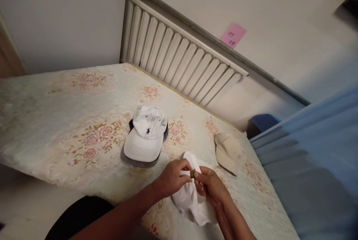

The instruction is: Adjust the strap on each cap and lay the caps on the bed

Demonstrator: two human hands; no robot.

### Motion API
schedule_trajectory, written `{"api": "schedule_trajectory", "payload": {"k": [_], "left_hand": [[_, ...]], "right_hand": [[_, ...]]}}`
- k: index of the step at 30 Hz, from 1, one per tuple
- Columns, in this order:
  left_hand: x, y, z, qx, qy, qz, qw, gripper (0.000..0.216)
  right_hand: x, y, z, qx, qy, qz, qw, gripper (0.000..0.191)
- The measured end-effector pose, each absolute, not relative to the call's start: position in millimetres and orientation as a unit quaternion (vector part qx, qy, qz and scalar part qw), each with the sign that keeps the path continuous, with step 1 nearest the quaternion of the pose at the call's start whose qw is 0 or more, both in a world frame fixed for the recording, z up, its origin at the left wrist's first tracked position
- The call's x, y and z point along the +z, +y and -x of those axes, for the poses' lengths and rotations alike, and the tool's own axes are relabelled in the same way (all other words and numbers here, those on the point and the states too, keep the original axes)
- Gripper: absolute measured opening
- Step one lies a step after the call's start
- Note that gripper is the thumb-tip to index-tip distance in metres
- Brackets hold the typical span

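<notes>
A white cap [191, 202] lies at the front of the table, its crown crumpled toward me. Its back strap [184, 173] passes through a small brass-coloured buckle [192, 174]. My left hand [173, 177] pinches the strap just left of the buckle. On the other side, the fingers of my right hand [211, 186] are closed on the buckle and the strap beside it. Farther back and left, another white cap [148, 132] with a small dark blue logo rests on top of darker caps, which show only at their edges. A beige cap [227, 150] sits to the right.
A floral cloth [106, 98] covers the table. Behind its far edge stands a white radiator [179, 53] against the wall. A blue curtain [302, 165] hangs along the right side, near a dark blue object [263, 122]. A pink note [234, 35] is on the wall.
</notes>
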State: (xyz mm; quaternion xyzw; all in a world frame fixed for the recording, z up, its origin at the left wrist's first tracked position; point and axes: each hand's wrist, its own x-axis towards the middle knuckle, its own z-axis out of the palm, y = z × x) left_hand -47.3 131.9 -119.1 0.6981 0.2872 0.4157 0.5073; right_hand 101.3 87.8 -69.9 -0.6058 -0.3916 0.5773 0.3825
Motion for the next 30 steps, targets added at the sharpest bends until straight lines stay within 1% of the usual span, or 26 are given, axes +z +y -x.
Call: {"api": "schedule_trajectory", "payload": {"k": [3, 6, 9, 11, 13, 17, 21, 26, 30], "left_hand": [[-118, 132, 47, 0.415, 0.277, -0.679, 0.539, 0.014], [-120, 133, 45, 0.419, 0.28, -0.673, 0.541, 0.01], [-125, 133, 43, 0.426, 0.296, -0.698, 0.494, 0.007], [-129, 132, 42, 0.428, 0.309, -0.724, 0.444, 0.009], [-132, 132, 41, 0.436, 0.311, -0.748, 0.392, 0.01], [-135, 131, 41, 0.458, 0.278, -0.795, 0.284, 0.009], [-136, 130, 40, 0.449, 0.271, -0.826, 0.208, 0.007], [-141, 129, 38, 0.451, 0.276, -0.834, 0.159, 0.01], [-140, 126, 37, 0.463, 0.285, -0.82, 0.179, 0.01]], "right_hand": [[-68, 87, -98, 0.512, -0.437, 0.653, 0.347, 0.031], [-63, 87, -92, 0.379, -0.521, 0.706, 0.293, 0.028], [-61, 87, -86, 0.25, -0.585, 0.732, 0.245, 0.023], [-62, 87, -83, 0.204, -0.596, 0.745, 0.221, 0.024], [-62, 87, -82, 0.198, -0.594, 0.751, 0.209, 0.025], [-62, 86, -84, 0.227, -0.594, 0.745, 0.201, 0.024], [-61, 85, -86, 0.237, -0.601, 0.736, 0.2, 0.026], [-60, 85, -86, 0.233, -0.631, 0.713, 0.195, 0.025], [-55, 84, -88, 0.295, -0.625, 0.688, 0.221, 0.035]]}}
